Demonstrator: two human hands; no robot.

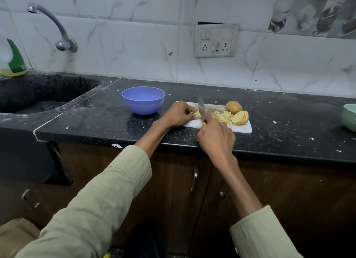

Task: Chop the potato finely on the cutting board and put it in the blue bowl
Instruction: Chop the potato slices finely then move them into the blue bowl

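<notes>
A white cutting board [243, 128] lies on the black counter. My left hand [178, 114] pinches a small potato piece [197, 113] on the board's left part. My right hand [216, 136] grips a knife [200, 106] whose blade stands against that piece. To the right lie chopped potato bits [221, 116], a stack of potato slices [240, 117] and an uncut potato end [233, 107]. The blue bowl [143, 100] stands just left of the board, its inside looks empty.
A dark sink [38, 96] with a curved tap [55, 26] is at the left, with a green-topped bottle [14, 59] beside it. A pale green bowl [349, 115] sits at the right edge. Scraps dot the counter [289, 123]. Cabinet doors are below.
</notes>
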